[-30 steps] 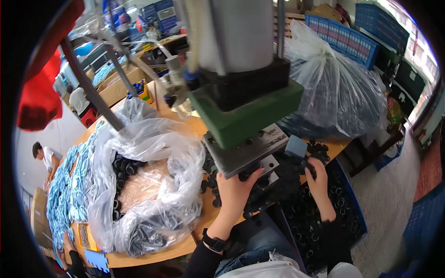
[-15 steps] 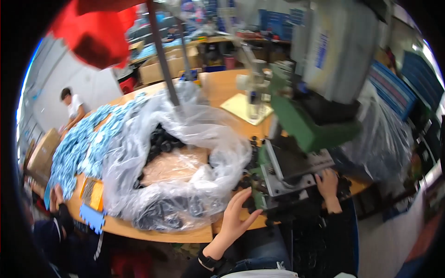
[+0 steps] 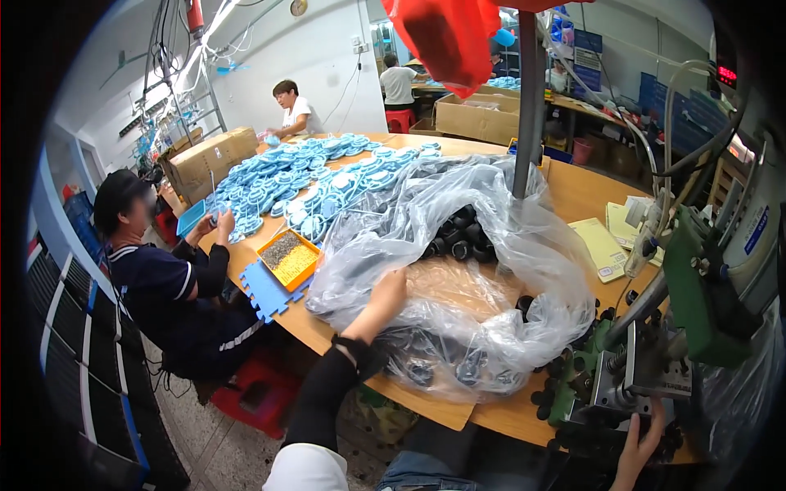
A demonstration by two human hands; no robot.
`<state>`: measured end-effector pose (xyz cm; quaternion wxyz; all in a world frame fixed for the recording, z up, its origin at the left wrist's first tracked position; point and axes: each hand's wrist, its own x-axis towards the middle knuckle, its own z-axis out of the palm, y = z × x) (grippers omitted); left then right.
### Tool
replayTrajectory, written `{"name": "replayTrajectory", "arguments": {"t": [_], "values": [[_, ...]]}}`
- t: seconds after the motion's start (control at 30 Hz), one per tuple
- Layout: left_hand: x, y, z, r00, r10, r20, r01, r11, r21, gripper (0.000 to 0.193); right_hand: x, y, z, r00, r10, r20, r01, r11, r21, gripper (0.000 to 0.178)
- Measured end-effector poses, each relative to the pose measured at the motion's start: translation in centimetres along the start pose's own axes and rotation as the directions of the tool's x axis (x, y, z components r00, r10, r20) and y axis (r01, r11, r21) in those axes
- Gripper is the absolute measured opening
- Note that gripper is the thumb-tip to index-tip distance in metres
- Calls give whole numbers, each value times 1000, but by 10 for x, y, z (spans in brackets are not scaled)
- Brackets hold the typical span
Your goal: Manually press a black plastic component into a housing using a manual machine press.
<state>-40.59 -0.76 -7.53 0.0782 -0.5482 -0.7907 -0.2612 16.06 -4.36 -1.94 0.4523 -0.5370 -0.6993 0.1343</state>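
My left hand (image 3: 387, 296) is over the left rim of a large clear plastic bag (image 3: 344, 282), its fingers curled closed; whatever they hold, if anything, is hidden. Inside the bag's mouth are several round black parts (image 3: 461, 236) next to a tan inner surface (image 3: 467, 282). At the lower right, my right hand (image 3: 641, 446) has its fingers apart. Its fingertips are at the metal fixture (image 3: 616, 391) of a green bench press (image 3: 700, 286). Loose black parts (image 3: 547, 401) lie around the press base.
A grey upright pole (image 3: 525, 106) stands behind the bag, with a red bag (image 3: 446, 41) hanging beside it. Light-blue corded pieces (image 3: 286, 176) are heaped at the left. An orange tray (image 3: 291, 259) rests near a seated co-worker (image 3: 155, 270). Yellow papers (image 3: 598, 245) lie behind the press.
My view has swung left. My left hand has gone from beside the press to the bag's left rim, and its fingers have closed. My right hand is still at the press.
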Motion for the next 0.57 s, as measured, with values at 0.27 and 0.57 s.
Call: {"name": "replayTrajectory", "arguments": {"t": [0.27,0.57], "values": [[32,-57,27,926,372,-60,-352,911,215,31,37,3,40,961,266,-79,-196,853,484,56],[47,-59,33,969,206,137,-237,933,270,53,42,-6,59,947,157,-282,-65,948,311,36]]}}
